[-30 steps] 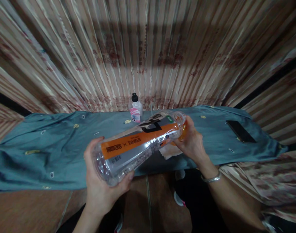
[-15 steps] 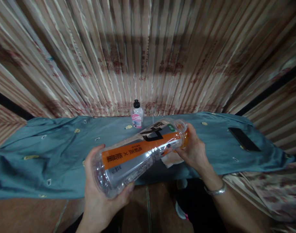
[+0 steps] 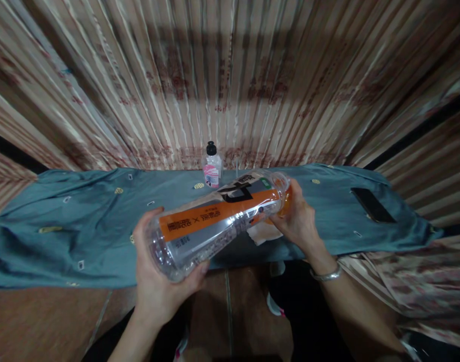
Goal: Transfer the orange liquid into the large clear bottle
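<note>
A large clear plastic bottle (image 3: 218, 221) with an orange and grey label is held slantwise above the front of the table. Around its base at the lower left, my left hand (image 3: 158, 276) is closed, thumb along the underside. My right hand (image 3: 299, 218) grips the upper end at the neck, where orange shows between the fingers; the cap itself is mostly hidden. Behind the big bottle, a small clear bottle (image 3: 211, 168) with a black top and pink label stands upright. Below the right hand lies a piece of white tissue (image 3: 263, 233), partly covered.
The table wears a teal cloth (image 3: 82, 216) with small printed patterns. A black phone (image 3: 372, 204) lies at the right. A striped curtain (image 3: 230, 75) hangs close behind the table, and brown floor tiles (image 3: 52, 322) show in front.
The whole scene sits slightly higher in view, as the camera has tilted a little downward. Both hands keep their hold on the large bottle, at nearly the same slant.
</note>
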A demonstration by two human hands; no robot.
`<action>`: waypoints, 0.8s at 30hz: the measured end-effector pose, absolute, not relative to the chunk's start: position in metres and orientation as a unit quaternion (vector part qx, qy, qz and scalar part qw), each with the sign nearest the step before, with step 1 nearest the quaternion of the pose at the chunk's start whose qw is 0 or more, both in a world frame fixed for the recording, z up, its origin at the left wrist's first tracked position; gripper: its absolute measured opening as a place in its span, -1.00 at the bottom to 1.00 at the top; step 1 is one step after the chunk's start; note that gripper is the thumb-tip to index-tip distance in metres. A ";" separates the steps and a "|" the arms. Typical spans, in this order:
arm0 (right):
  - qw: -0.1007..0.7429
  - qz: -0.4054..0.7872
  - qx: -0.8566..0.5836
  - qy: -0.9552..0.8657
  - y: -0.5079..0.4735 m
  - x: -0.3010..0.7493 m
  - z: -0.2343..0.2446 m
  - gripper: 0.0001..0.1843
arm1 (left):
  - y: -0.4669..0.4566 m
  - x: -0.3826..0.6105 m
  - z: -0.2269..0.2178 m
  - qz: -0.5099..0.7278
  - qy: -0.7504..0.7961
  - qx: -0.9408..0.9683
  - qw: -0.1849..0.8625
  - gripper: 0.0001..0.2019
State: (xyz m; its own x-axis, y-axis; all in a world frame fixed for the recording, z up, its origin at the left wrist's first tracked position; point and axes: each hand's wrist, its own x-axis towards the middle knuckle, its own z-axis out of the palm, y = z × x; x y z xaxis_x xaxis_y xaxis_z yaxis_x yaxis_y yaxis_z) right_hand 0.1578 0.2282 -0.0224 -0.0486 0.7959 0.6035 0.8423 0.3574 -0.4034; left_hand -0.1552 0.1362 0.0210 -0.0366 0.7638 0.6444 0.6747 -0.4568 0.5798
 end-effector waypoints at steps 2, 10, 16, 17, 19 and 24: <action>0.392 -0.029 -0.570 -0.722 0.229 0.158 -0.023 -0.01 | 0.136 -0.154 0.021 0.505 0.519 0.688 0.051 -0.12; 0.379 -0.027 -0.569 -0.729 0.229 0.161 -0.024 0.01 | 0.136 -0.143 0.029 0.545 0.538 0.639 0.076 -0.23; 0.377 -0.030 -0.579 -0.723 0.227 0.157 -0.021 -0.02 | 0.135 -0.148 0.029 0.521 0.531 0.661 0.099 -0.17; 0.377 -0.031 -0.578 -0.723 0.227 0.157 -0.020 -0.02 | 0.135 -0.148 0.029 0.520 0.534 0.658 0.101 -0.17; 0.377 -0.033 -0.575 -0.725 0.227 0.157 -0.020 -0.02 | 0.135 -0.147 0.030 0.515 0.538 0.659 0.101 -0.18; 0.379 -0.032 -0.573 -0.726 0.228 0.158 -0.022 0.00 | 0.134 -0.146 0.031 0.517 0.533 0.664 0.083 -0.21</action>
